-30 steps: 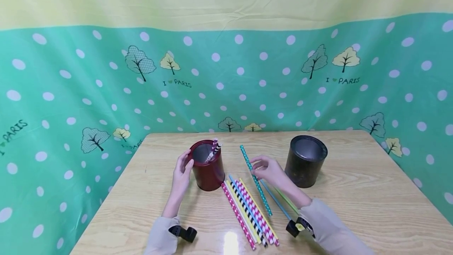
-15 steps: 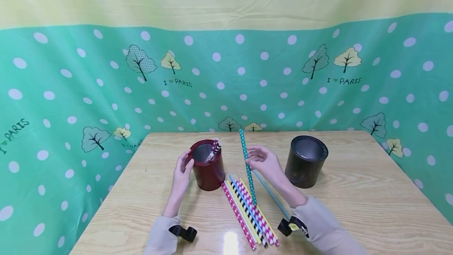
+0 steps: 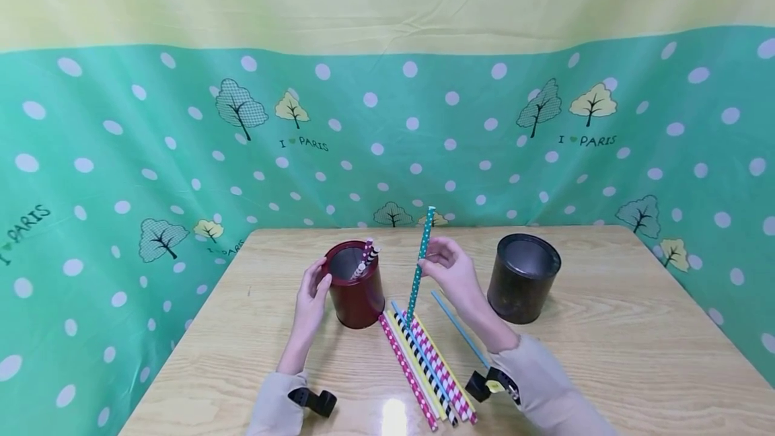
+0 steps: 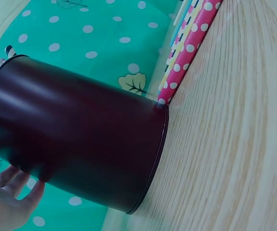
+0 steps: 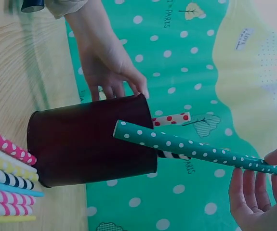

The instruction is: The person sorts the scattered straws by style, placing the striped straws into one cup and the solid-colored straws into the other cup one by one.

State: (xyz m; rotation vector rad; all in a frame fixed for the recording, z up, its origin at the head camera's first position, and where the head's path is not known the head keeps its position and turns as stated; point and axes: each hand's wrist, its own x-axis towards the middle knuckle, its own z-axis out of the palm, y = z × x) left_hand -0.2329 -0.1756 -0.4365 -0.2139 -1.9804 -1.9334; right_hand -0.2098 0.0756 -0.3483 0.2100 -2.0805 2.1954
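Observation:
A dark red can [image 3: 357, 303] stands upright at left of centre, with patterned straws [image 3: 371, 251] leaning against its inner right side. My left hand [image 3: 311, 301] touches the can's left side, its fingers fairly straight and the thumb by the rim. Between thumb and fingers, my right hand [image 3: 455, 276] pinches a teal straw with white dots [image 3: 416, 286]. That straw is held steeply, right of the can, its lower end over the straws on the table. From the right wrist view, the teal straw [image 5: 177, 147] overlaps the can's rim.
Several loose straws [image 3: 426, 375], pink, yellow, blue and black-striped, lie side by side in front of the red can. A separate blue straw [image 3: 458, 325] lies beneath the right forearm. A black can [image 3: 522, 288] stands at the right. A patterned curtain [image 3: 387, 120] hangs behind the table.
My right hand has lifted the teal straw from low over the table, tilting it upright with its lower end swung left. The left hand and red can have stayed put.

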